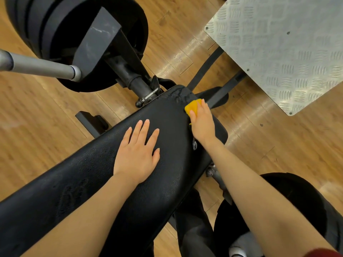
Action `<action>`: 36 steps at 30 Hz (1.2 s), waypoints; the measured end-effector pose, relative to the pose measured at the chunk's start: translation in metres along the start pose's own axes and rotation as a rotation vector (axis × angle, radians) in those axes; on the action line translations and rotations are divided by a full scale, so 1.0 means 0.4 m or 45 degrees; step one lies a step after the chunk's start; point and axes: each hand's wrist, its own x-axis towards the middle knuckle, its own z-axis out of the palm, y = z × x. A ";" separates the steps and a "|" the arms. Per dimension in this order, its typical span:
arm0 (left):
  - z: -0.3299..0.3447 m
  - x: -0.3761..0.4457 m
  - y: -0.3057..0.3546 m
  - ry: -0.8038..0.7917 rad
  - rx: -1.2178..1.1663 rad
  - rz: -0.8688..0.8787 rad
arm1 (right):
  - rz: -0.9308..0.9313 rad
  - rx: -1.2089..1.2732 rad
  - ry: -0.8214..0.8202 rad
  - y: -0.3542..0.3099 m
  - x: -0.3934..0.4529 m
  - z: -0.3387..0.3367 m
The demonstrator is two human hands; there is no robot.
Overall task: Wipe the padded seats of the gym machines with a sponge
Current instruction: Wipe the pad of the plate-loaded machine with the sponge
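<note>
Head view, padded seat (104, 169): we see a long black pad running from the near left to the far right, with wet streaks at its far end.
Head view, left hand (138, 153): we see it lying flat on the middle of the pad, fingers straight and spread, holding nothing.
Head view, right hand (203, 120): we see it pressing a yellow sponge (192, 106) onto the pad's far right edge, fingers laid over it.
Head view, sponge: only its far corner shows past our fingertips, beside the wet patch.
Head view, surroundings: black weight plates (55, 34) and a grey bar (39, 66) sit far left, a metal tread plate (282, 49) far right, all over a wooden floor (37, 117).
</note>
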 end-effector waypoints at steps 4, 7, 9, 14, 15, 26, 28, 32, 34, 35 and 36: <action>0.001 0.001 0.000 0.004 0.008 0.001 | -0.045 0.026 -0.032 0.021 -0.007 -0.019; -0.002 0.000 0.000 -0.008 0.010 0.000 | -0.064 0.004 -0.050 0.067 -0.138 -0.027; -0.003 0.000 0.000 -0.009 0.007 0.004 | -0.066 -0.021 -0.064 0.093 -0.212 -0.030; -0.003 0.002 0.001 -0.020 0.013 0.005 | -0.086 -0.016 -0.075 0.087 -0.105 -0.027; -0.002 0.002 0.000 -0.022 0.014 0.002 | -0.064 -0.002 -0.067 0.077 -0.060 -0.025; -0.007 0.004 0.002 -0.034 -0.003 0.002 | -0.116 0.011 -0.041 0.039 -0.104 -0.013; -0.007 0.005 0.001 -0.032 -0.010 0.007 | -0.177 -0.023 -0.021 0.041 -0.188 -0.002; -0.005 0.004 0.001 -0.031 -0.021 0.010 | -0.191 -0.028 -0.040 0.034 -0.154 0.008; -0.003 0.004 0.002 -0.029 -0.025 0.010 | -0.198 -0.051 -0.049 0.013 -0.056 0.016; -0.003 0.004 0.002 -0.030 -0.025 0.007 | -0.172 -0.045 -0.048 -0.004 -0.003 0.020; -0.006 0.004 0.002 -0.032 -0.028 0.004 | -0.137 -0.035 -0.037 -0.024 0.046 0.022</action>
